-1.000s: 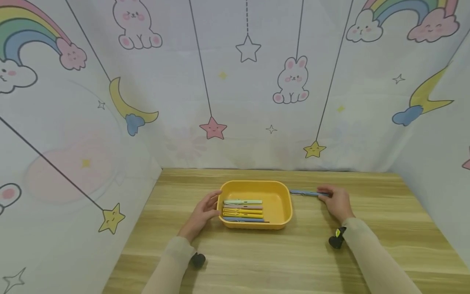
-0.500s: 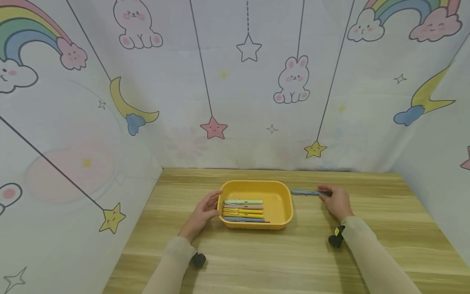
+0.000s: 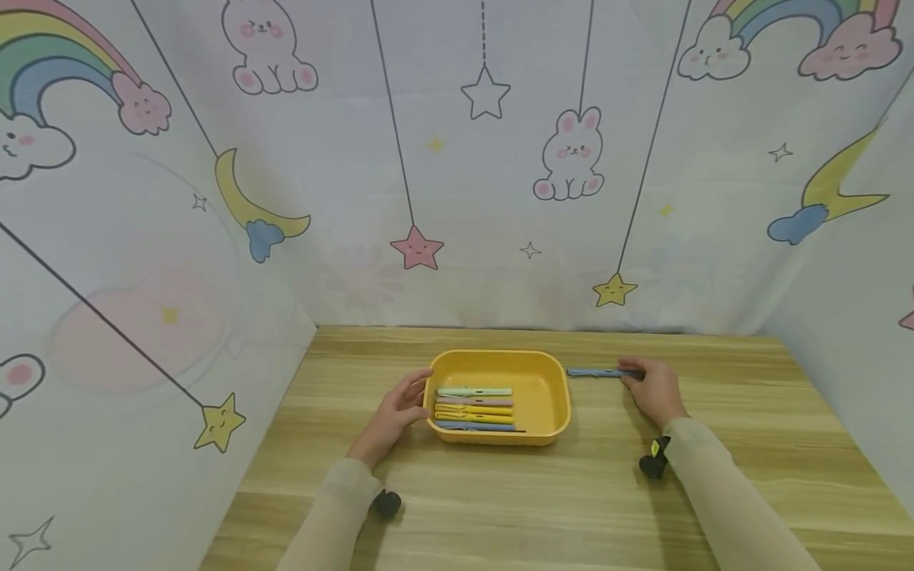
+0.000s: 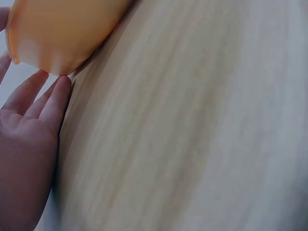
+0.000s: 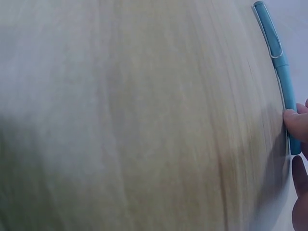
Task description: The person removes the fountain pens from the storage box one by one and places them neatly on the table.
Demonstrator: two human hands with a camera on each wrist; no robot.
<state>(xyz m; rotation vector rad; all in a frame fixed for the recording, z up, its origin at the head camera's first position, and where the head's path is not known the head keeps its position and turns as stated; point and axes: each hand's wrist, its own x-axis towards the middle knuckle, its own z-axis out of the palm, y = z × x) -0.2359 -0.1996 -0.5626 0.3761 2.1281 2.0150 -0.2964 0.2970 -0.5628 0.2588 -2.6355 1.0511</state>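
My right hand (image 3: 654, 392) pinches the end of a blue pen (image 3: 594, 373), which has a metal clip and lies almost level beside the box's right rim. The right wrist view shows the thumb and a fingertip on the pen (image 5: 286, 86), close along the wooden surface. At the left end of the yellow plastic box (image 3: 535, 396), my left hand (image 3: 391, 412) touches the wall with spread, fairly straight fingers. Inside the box lie several pens in a row: a pale green pen (image 3: 474, 392), a pink pen (image 3: 473, 401), yellow pens (image 3: 474, 417) and a blue pen (image 3: 474, 427).
The box stands on a wood-grain table (image 3: 514, 507), near its back edge. A printed cloth (image 3: 485, 174) with stars, rabbits and rainbows rises behind the table and along both sides. Each wrist carries a small black device, one (image 3: 386, 504) at the left.
The blue pen in my right hand has shifted very slightly and lies straighter. My left hand stays at the box, and the pens inside look the same.
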